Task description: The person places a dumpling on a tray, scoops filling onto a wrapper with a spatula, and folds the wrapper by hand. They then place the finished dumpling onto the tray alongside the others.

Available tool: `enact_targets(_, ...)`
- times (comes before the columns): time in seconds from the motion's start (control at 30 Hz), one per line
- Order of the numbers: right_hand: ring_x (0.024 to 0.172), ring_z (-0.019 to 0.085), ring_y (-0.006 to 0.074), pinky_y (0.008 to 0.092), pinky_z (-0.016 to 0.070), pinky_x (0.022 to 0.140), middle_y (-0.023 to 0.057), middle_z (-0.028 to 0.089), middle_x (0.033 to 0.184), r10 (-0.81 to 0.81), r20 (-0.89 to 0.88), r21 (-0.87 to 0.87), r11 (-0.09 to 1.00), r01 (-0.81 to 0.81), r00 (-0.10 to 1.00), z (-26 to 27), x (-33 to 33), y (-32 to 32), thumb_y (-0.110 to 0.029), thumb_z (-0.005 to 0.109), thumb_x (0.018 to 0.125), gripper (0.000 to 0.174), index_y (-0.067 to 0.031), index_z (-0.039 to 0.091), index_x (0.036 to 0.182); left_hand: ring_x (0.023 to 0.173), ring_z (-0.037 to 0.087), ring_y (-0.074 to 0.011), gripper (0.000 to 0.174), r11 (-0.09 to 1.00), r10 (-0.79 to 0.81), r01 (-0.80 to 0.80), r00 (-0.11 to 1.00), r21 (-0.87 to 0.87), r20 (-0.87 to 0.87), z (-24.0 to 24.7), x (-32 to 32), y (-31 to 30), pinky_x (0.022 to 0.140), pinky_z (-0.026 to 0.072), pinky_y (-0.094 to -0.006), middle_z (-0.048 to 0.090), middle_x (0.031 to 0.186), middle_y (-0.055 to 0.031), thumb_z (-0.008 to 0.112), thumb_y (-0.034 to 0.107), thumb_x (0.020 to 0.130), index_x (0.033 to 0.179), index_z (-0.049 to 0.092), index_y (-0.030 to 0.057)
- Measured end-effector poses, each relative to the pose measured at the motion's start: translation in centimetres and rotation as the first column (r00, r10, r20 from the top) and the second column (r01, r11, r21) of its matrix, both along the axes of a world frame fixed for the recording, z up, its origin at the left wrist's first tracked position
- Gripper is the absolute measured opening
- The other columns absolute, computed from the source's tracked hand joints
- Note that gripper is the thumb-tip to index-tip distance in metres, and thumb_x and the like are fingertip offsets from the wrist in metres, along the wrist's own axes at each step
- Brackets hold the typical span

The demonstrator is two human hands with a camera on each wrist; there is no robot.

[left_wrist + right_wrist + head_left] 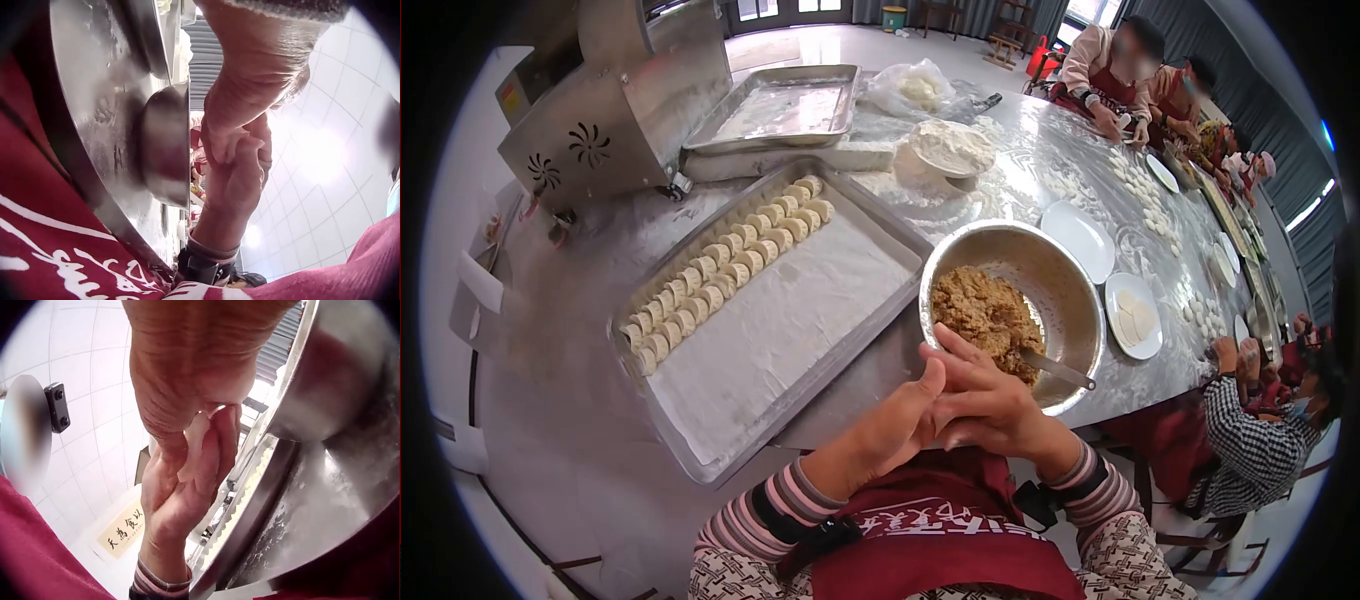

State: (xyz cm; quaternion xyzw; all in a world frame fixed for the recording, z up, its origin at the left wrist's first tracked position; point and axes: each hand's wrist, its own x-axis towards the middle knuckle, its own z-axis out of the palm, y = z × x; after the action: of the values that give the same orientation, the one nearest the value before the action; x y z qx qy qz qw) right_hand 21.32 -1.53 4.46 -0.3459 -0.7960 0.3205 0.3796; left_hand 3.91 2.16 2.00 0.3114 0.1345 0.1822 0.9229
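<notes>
At seven o'clock from the metal bowl (1072,318), left hand (890,425) and right hand (990,398) meet; fingers of both curled in, clamped on pale dough (195,439) between them, partly hidden; probably light, soft, easily torn, perhaps slippery; best hold likely its edge, middle only cradled; tray (830,345) of dumplings (739,274) at nine o'clock from bowl.

Person's two arms (750,565), in cream-&-dark patterned sleeves w/ pink-&-grey striped cuffs (732,515) & black wrist straps (775,522), angle inward & fwd. Bare L hand (887,428) meets bare R hand (992,402) at centre, fingers bent & touching; L thumb points up, R fingers point L.
</notes>
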Motion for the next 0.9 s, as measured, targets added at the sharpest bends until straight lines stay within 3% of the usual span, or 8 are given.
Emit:
enact_targets(0.03,0.140,0.025,0.0352,0.0470,0.0350,0.106,0.0159,0.048,0.138,-0.050,-0.238,-0.126,0.992,0.020,0.970,-0.1,-0.2,-0.1,-0.009,0.076,0.070,0.034,-0.0090,0.071,0.104,0.123,0.047,-0.0217,0.076,0.999,0.009,-0.009,1.000,0.032,0.012,-0.7,-0.3,-0.1,0.100,0.0414,-0.0349,0.045,0.134,-0.0155,0.028,0.061,0.095,0.139,0.033,-0.0009)
enact_targets(0.1,0.139,0.027,0.0352,0.0457,0.0374,0.105,0.0160,0.048,0.138,-0.071,-0.222,-0.081,0.995,0.054,0.972,-0.6,0.6,-0.1,-0.008,0.076,0.071,0.037,-0.0087,0.070,0.107,0.125,0.045,-0.0217,0.081,0.991,0.034,-0.039,0.999,0.130,0.039,-0.7,-0.6,-0.1,0.104,0.0379,-0.0359,0.046,0.134,-0.0157,0.020,0.062,0.095,0.136,0.038,-0.0057)
enact_targets(0.2,0.137,0.030,0.0364,0.0442,0.0384,0.105,0.0164,0.048,0.138,-0.127,-0.293,-0.111,0.989,0.098,0.948,-1.4,0.4,-0.2,-0.006,0.076,0.071,0.039,-0.0085,0.069,0.110,0.125,0.045,-0.0212,0.080,0.981,0.117,-0.112,0.993,0.156,-0.019,-0.5,-0.9,-0.6,0.105,0.0363,-0.0358,0.047,0.133,-0.0158,0.022,0.060,0.096,0.136,0.036,-0.0077)
enact_targets(0.33,0.138,0.030,0.0364,0.0431,0.0385,0.104,0.0157,0.048,0.138,-0.071,-0.230,0.027,0.996,0.079,0.971,-1.0,-0.1,0.2,-0.003,0.075,0.070,0.032,-0.0070,0.072,0.101,0.122,0.047,-0.0196,0.077,0.978,0.129,-0.120,0.991,0.173,-0.043,-0.1,-1.2,-1.0,0.104,0.0362,-0.0345,0.049,0.131,-0.0147,0.023,0.058,0.097,0.136,0.036,-0.0075)
enact_targets(0.4,0.138,0.029,0.0363,0.0428,0.0387,0.104,0.0153,0.049,0.138,-0.054,-0.176,0.075,0.995,0.068,0.983,-1.2,-0.3,0.5,-0.002,0.075,0.070,0.029,-0.0063,0.072,0.098,0.093,0.050,-0.0085,0.067,0.972,0.219,-0.219,0.976,0.080,0.010,0.5,-0.9,-1.4,0.085,0.0417,-0.0248,0.055,0.103,-0.0033,0.027,0.054,0.099,0.131,0.044,-0.0029)
enact_targets(0.6,0.138,0.028,0.0358,0.0428,0.0379,0.104,0.0147,0.051,0.135,-0.067,-0.168,0.164,0.982,0.095,0.984,-2.0,-1.5,0.6,-0.002,0.074,0.070,0.027,-0.0044,0.072,0.097,0.100,0.052,-0.0112,0.055,0.927,0.372,-0.375,0.925,0.020,0.082,-1.7,-0.8,-2.1,0.088,0.0424,-0.0266,0.056,0.108,-0.0049,0.028,0.046,0.101,0.122,0.049,-0.0001)
enact_targets(0.67,0.139,0.027,0.0358,0.0427,0.0366,0.105,0.0146,0.053,0.133,-0.139,-0.254,-0.025,0.990,0.137,0.957,-1.1,-2.2,0.4,-0.002,0.075,0.070,0.028,-0.0035,0.072,0.098,0.098,0.053,-0.0121,0.058,0.918,0.393,-0.395,0.918,0.026,0.041,-1.7,-0.9,-2.3,0.086,0.0428,-0.0273,0.057,0.110,-0.0067,0.028,0.048,0.101,0.124,0.048,-0.0014)
enact_targets(0.9,0.140,0.025,0.0348,0.0413,0.0334,0.108,0.0145,0.053,0.134,-0.139,-0.364,0.028,0.987,0.160,0.921,-2.0,-1.7,0.6,0.000,0.075,0.070,0.028,-0.0033,0.072,0.097,0.101,0.056,-0.0147,0.056,0.882,0.467,-0.470,0.880,0.027,0.085,-0.6,-0.6,-2.6,0.089,0.0446,-0.0294,0.058,0.113,-0.0095,0.033,0.046,0.100,0.123,0.050,-0.0026)
